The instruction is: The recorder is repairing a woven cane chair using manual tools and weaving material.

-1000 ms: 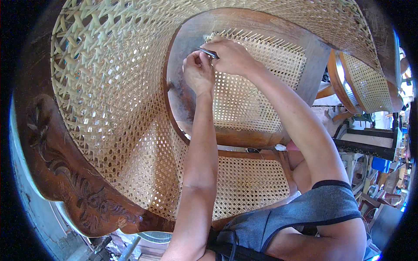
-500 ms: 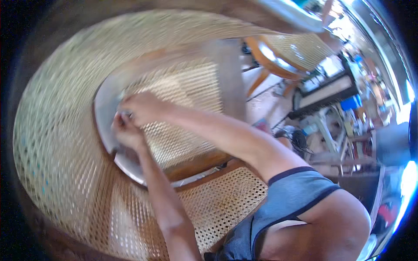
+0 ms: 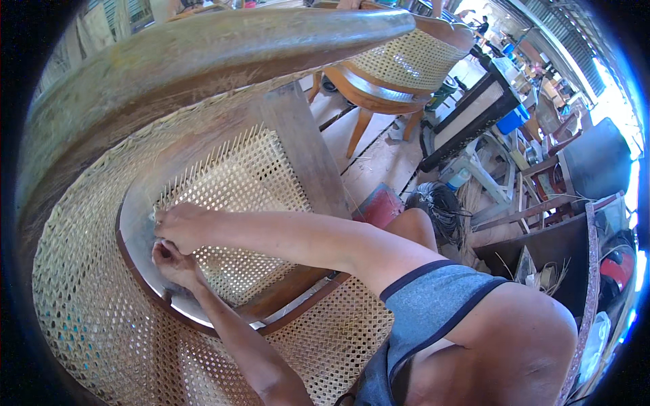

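A chair with woven cane fills the left side, and my hands meet at the back of its seat frame. My right hand is closed, fingers curled down by the edge of the cane seat panel. Just below it, my left hand is closed too, thumb and fingers bent together over the wooden frame. Whatever the fingers pinch is hidden or too small to name. Loose cane ends stick up in a row along the panel's far edge.
The chair's thick curved wooden rail arches above the seat, and its cane back wraps round the left. Beyond stands another cane chair. A coil of dark strands and a red object lie on the floor.
The view has shifted, bringing the curved rail and more of the workshop into sight. My hands remain close together at the seat frame, and the picture is less blurred.
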`<act>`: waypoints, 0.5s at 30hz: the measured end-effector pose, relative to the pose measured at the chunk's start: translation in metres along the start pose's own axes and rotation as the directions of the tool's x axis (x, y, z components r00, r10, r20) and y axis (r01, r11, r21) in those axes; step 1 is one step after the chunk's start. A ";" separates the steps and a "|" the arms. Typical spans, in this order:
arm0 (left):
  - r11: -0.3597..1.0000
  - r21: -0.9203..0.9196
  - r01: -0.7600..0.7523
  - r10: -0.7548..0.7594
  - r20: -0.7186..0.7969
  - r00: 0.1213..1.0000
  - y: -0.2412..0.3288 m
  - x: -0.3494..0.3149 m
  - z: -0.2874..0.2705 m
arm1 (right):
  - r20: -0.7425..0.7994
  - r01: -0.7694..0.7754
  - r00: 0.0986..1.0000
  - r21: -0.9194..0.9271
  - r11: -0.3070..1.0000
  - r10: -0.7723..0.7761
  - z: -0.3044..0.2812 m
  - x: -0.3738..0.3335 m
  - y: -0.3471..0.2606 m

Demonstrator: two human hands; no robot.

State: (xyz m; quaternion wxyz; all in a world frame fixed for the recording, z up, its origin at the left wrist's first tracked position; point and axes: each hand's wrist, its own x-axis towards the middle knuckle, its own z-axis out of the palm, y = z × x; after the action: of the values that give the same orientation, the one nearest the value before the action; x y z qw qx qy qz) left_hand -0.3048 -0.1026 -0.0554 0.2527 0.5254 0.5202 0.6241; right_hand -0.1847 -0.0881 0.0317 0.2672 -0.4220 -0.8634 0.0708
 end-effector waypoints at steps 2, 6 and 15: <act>0.565 -0.724 0.395 -0.494 0.087 0.865 0.034 -0.005 0.000 | 0.003 0.050 0.999 0.033 0.998 -0.050 0.008 0.003 -0.001; 0.995 0.102 -0.002 0.003 -0.005 1.000 0.020 -0.013 0.016 | 0.063 0.053 0.997 -0.014 0.998 -0.052 -0.009 -0.007 0.022; 0.995 -0.029 0.096 -0.100 -0.188 0.977 0.021 0.002 0.001 | 0.043 -0.228 0.973 0.268 0.936 0.225 -0.031 -0.002 0.005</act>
State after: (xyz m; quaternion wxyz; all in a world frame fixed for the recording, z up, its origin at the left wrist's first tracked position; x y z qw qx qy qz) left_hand -0.2993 -0.1078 -0.0357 0.2376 0.4349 0.5611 0.6629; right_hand -0.1643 -0.0900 0.0555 0.3074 -0.4778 -0.7927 0.2209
